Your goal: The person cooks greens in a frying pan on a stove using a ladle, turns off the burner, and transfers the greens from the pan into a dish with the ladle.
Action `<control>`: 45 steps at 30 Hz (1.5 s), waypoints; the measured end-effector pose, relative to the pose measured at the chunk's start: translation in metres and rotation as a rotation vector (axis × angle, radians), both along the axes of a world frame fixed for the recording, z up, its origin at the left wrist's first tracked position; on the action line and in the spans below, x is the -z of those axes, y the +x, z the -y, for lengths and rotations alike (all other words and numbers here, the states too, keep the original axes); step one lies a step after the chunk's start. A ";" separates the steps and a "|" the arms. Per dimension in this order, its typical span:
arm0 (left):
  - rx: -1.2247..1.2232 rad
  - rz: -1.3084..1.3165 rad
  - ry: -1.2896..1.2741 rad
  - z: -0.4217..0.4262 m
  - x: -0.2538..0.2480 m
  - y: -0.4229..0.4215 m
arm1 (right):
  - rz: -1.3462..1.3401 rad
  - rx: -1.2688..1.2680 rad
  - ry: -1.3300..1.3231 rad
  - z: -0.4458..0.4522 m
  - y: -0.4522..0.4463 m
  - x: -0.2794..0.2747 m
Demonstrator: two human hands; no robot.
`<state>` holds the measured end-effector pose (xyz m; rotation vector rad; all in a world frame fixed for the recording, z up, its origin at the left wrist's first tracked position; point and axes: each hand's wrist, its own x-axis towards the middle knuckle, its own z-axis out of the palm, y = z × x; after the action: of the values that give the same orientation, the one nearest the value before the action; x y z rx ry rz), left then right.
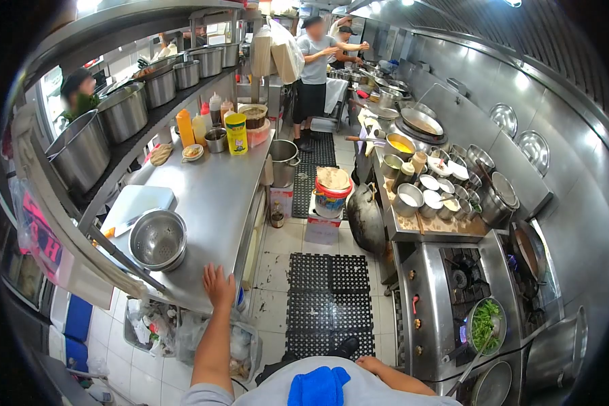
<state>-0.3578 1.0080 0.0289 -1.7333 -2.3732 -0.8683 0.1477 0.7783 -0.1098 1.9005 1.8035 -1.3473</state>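
Observation:
My left hand [220,285] lies flat on the edge of the steel worktable [210,203], fingers spread, holding nothing. Just beyond it to the left sits a steel colander [158,238], apart from the fingers. Low beside my body is my right hand [368,365]; its fingers are too small and turned away to make out. On the stove to the right, a pan of chopped green vegetables [486,326] sits over a flame, with a ladle [470,369] leaning in it. Neither hand touches the pan or ladle.
A white cutting board [137,203], sauce bottles [185,128] and a yellow can [236,134] stand on the table. A bucket [331,193] and wok [367,220] stand along the aisle with black mats [328,298]. Bowls of ingredients [430,199] line the right counter. Co-workers [313,61] stand farther back.

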 end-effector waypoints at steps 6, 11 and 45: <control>-0.013 -0.002 -0.026 0.000 -0.004 0.002 | 0.037 -0.003 -0.051 -0.006 -0.004 -0.010; -0.011 -0.002 -0.043 0.000 -0.007 0.002 | 0.005 0.003 0.009 -0.004 -0.003 -0.011; -0.010 -0.008 -0.010 -0.002 0.004 -0.001 | 0.023 0.034 0.035 -0.008 -0.012 -0.012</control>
<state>-0.3584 1.0100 0.0252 -1.7234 -2.3837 -0.8476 0.1361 0.7863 -0.0979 1.9653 1.8035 -1.3079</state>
